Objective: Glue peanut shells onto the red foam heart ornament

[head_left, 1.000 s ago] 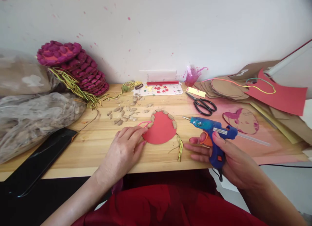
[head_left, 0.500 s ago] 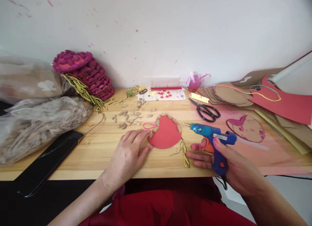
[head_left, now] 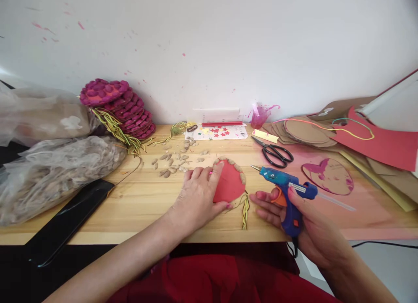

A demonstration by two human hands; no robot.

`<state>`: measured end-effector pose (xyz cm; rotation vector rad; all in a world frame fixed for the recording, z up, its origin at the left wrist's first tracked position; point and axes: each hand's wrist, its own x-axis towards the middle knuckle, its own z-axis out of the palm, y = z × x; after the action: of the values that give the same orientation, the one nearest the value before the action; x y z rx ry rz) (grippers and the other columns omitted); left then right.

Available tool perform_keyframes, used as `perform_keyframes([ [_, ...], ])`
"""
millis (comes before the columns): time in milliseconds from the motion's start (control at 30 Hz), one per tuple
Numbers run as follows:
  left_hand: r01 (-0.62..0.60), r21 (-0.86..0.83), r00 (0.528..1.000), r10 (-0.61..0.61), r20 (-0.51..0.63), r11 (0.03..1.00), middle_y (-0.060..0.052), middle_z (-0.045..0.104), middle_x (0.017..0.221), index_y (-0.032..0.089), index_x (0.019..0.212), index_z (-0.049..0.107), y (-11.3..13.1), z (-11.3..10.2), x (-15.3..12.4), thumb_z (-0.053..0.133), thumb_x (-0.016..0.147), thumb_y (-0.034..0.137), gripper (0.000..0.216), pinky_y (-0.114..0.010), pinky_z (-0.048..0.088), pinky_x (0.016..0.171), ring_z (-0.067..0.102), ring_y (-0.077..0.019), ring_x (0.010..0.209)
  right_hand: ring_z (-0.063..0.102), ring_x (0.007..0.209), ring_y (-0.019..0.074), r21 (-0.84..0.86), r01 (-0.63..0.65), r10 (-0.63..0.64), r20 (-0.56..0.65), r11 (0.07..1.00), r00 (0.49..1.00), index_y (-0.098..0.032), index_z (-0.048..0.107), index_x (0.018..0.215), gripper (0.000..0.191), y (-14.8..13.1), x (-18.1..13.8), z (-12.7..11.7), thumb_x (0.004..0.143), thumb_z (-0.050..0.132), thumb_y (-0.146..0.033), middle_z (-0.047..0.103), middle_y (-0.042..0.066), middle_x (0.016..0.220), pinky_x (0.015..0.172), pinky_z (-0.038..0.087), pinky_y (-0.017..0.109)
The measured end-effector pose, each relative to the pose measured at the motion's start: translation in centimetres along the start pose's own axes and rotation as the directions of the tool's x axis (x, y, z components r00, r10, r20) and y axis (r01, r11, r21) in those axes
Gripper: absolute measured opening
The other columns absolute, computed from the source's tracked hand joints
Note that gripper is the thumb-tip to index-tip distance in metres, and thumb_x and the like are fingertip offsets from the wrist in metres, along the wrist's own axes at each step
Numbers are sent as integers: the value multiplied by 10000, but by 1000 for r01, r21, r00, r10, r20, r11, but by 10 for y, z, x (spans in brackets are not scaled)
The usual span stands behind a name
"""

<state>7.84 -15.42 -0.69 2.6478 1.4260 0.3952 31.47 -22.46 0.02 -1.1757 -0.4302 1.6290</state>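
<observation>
The left hand (head_left: pixel 194 199) has been moved further right onto the red heart (head_left: pixel 230 183), whose left part is now covered; the piece seems steadied. It is set on the wooden table (head_left: pixel 143 211), between the hands. Left thumb and forefinger are spread apart across it. The blue glue gun (head_left: pixel 281 177) is gripped by the right hand (head_left: pixel 312 230), its nozzle held clear of the heart.

Pale wall (head_left: pixel 294 46) flecked with pink splatters (head_left: pixel 81 25), wooden tabletop (head_left: pixel 130 211) running along it, soft light, bright patch (head_left: pixel 4 71) at far left
</observation>
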Motion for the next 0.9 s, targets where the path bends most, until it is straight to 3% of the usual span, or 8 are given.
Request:
perform_keyframes([
  [133,-83,-105,989,95,111,991,-155,551,1411,238,1568,215,-11,-6,9,708,830,409,904,-578,354,1052,456,-375,1295,703,1122,342,5,-84,83,105,996,991,-218,720,885,299,1,-6,-3,943,561,-464,781,125,1109,909,595,461],
  [267,-227,-192,925,273,265,955,-78,471,1523,365,1579,144,-29,-18,27,664,854,276,897,-620,287,1112,339,-374,1424,735,1044,337,-24,-149,150,264,989,953,-203,714,886,339,2,-15,-10,964,515,-466,773,117,1025,775,629,400],
  [367,-273,-193,897,322,302,942,-55,421,1565,384,1578,142,-37,-24,40,629,850,219,892,-649,267,1122,270,-387,1462,730,1057,315,-3,-43,43,214,999,976,-207,718,862,354,-4,-13,-16,950,525,-491,776,106,964,777,627,359],
  [467,-297,-175,899,337,279,939,-63,436,1550,384,1573,183,-37,-24,46,558,863,172,831,-638,298,1110,337,-373,1428,705,1121,294,19,71,-72,80,997,994,-220,716,845,317,-16,-2,-21,939,552,-475,786,94,995,874,604,353],
  [567,-314,-210,906,358,227,926,-100,454,1525,348,1587,139,-29,-21,45,590,878,262,844,-605,321,1111,373,-355,1411,696,1141,304,42,99,-98,-17,994,995,-230,705,862,270,-24,9,-20,924,579,-460,792,92,1046,951,578,408],
  [700,-254,-220,931,300,208,942,-164,444,1508,274,1595,113,-16,-11,46,696,822,470,988,-603,288,1124,359,-379,1410,673,1184,287,63,102,-101,-13,993,995,-246,699,887,224,-24,17,-13,928,585,-434,801,63,1014,1035,522,440],
  [900,-278,-206,917,323,233,938,-149,473,1490,270,1589,135,-10,-10,54,708,808,371,974,-567,306,1118,385,-349,1394,688,1157,297,72,61,-63,39,996,997,-224,706,861,297,-20,15,-8,961,523,-436,802,81,1020,1022,521,462],
])
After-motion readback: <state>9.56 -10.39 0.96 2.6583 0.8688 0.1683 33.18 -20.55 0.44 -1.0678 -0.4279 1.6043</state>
